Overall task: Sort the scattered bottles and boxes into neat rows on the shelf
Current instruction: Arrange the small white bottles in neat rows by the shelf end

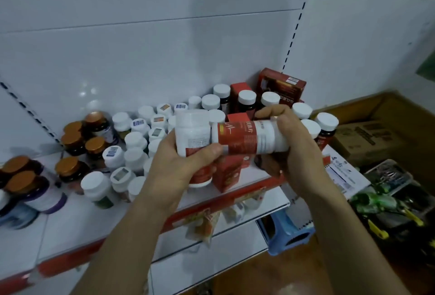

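Note:
My left hand [179, 165] grips an upright white bottle with a red label [193, 134] above the shelf's front. My right hand [289, 144] holds a second white bottle with a red label [247, 138] lying sideways, its end touching the first. Under them a red box [229, 172] stands on the white shelf [77, 221]. Several white-capped bottles [136, 144] crowd the shelf's middle. Dark bottles with white caps [247, 101] and red boxes [282, 85] stand at the back right. Brown bottles with copper lids [77, 139] sit on the left.
A lower shelf [235, 243] juts out below. A blue plastic stool [289, 233] stands on the floor beside it. Cardboard boxes [367, 139] and a tray of green and yellow items [395, 200] fill the right side. A white back wall rises behind the shelf.

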Available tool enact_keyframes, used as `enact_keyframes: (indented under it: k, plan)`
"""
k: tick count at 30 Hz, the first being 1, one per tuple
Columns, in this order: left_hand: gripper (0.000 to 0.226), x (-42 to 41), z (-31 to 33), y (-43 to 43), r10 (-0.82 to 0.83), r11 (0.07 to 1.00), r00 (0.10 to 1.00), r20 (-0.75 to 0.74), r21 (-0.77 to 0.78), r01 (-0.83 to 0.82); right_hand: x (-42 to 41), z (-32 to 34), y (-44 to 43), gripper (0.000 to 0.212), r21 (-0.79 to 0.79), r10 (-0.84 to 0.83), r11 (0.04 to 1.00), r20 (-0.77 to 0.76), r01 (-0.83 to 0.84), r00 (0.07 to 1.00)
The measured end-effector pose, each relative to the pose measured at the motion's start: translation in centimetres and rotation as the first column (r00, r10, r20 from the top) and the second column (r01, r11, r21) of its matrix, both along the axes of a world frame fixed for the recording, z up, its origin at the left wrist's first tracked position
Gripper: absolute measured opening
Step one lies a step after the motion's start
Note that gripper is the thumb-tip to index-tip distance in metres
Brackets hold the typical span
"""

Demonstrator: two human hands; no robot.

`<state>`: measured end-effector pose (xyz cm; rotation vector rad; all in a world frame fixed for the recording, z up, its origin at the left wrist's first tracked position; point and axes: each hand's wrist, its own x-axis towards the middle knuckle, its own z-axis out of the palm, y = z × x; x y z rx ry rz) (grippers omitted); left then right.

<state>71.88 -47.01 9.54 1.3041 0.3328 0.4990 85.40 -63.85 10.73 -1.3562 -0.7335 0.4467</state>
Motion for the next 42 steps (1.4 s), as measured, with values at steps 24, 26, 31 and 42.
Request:
enact_keyframes:
  k: [24, 26, 31, 42]
  plan:
    - [0.044, 9.1, 0.2, 5.9, 0.227, 0.918, 0.967, 0.12, 0.307, -0.253, 14.2, 6.8, 5.3, 0.018, -0.616, 0.225, 0.739, 0.606, 0.271, 0.763]
    - [0.041, 9.0, 0.2, 6.0, 0.213, 0.976, 0.973, 0.087, 0.022, -0.216, 15.7, 6.6, 5.4, 0.019, -0.682, 0.404, 0.659, 0.676, 0.316, 0.616]
    - [0.046, 8.3, 0.2, 6.1, 0.009, 0.924, 0.969, 0.248, -0.372, 0.087, 17.2, 3.1, 7.1, 0.035, -0.789, 0.64, 0.51, 0.615, 0.344, 0.461]
    - [0.058, 8.9, -1.2, 4.3, 0.154, 0.957, 0.975, 0.159, 0.222, -0.187, 15.5, 4.3, 7.3, 0.044, -0.426, 0.303, 0.904, 0.593, -0.028, 0.746]
